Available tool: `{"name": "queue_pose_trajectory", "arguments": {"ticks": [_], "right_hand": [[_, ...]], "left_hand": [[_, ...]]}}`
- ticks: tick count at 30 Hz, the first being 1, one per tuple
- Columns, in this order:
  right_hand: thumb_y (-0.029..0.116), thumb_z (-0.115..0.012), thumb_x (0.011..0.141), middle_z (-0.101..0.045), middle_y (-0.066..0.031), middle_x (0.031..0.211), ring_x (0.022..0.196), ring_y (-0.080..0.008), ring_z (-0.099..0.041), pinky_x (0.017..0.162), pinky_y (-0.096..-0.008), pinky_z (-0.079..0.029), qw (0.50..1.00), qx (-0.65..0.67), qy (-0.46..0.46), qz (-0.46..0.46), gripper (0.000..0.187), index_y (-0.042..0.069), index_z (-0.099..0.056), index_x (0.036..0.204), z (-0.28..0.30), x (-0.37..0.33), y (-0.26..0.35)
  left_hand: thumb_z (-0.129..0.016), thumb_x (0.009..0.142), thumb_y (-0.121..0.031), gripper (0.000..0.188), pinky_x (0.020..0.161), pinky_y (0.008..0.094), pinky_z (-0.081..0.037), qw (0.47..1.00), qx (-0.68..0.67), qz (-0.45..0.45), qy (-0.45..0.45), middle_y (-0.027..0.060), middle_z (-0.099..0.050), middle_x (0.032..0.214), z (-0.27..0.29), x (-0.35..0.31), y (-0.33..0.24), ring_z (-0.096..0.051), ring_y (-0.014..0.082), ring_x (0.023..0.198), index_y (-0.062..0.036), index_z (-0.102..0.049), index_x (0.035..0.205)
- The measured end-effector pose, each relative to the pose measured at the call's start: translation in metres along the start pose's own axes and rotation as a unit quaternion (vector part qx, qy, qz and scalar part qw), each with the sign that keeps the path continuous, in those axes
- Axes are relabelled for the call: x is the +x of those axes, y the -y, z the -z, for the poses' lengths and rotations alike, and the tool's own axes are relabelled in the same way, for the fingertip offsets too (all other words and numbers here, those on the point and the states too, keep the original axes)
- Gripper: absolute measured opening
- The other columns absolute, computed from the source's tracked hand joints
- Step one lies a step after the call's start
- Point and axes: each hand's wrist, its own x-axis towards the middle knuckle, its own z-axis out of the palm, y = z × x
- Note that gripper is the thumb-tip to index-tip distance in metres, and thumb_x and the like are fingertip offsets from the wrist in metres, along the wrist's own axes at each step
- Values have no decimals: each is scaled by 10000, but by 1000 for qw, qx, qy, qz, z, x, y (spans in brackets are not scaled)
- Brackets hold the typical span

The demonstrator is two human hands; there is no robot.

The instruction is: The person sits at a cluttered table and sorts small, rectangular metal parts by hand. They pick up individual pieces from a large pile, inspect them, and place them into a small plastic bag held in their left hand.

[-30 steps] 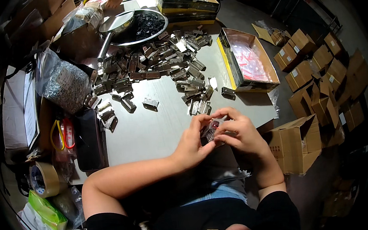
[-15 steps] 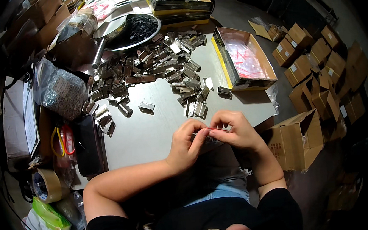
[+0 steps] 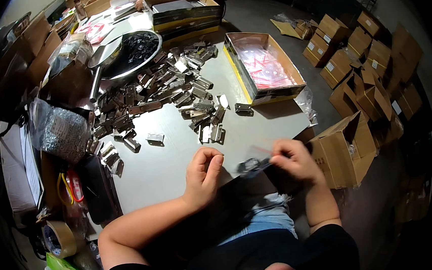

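While a small clear bag (image 3: 255, 163) holding dark metal parts is pinched by the right hand (image 3: 292, 160) at lower centre, the left hand (image 3: 204, 172) is seen curled loosely just beside it, grasping nothing visible. A grey table (image 3: 177, 158) is shown beneath both. Metal hinges (image 3: 172, 95) are heaped at upper centre. An open yellow-edged carton (image 3: 264, 65) of pink-marked clear bags is placed upper right; brown boxes (image 3: 367, 57) with white labels are stacked beyond it.
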Motion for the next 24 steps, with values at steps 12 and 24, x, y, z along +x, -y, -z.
{"name": "queue_pose_trajectory", "arguments": {"ticks": [12, 24], "right_hand": [[165, -652, 820, -566, -147, 757, 682, -283, -559, 636, -369, -444, 861, -357, -351, -88, 195, -11, -566, 818, 133, -23, -36], [166, -614, 805, -648, -142, 1047, 1002, -332, -615, 885, -429, -486, 843, -527, -100, -37, 200, 115, -733, 957, 89, 242, -88]], "left_hand": [[-607, 915, -103, 118, 667, 265, -446, 997, 64, -25, 25, 74, -562, 858, -4, -1, -1, -533, 141, 723, 3, -565, 947], [-614, 925, -126, 149, 651, 267, -462, 996, 61, -17, 55, 83, -570, 864, -4, 0, -3, -565, 147, 720, 0, -554, 975]]}}
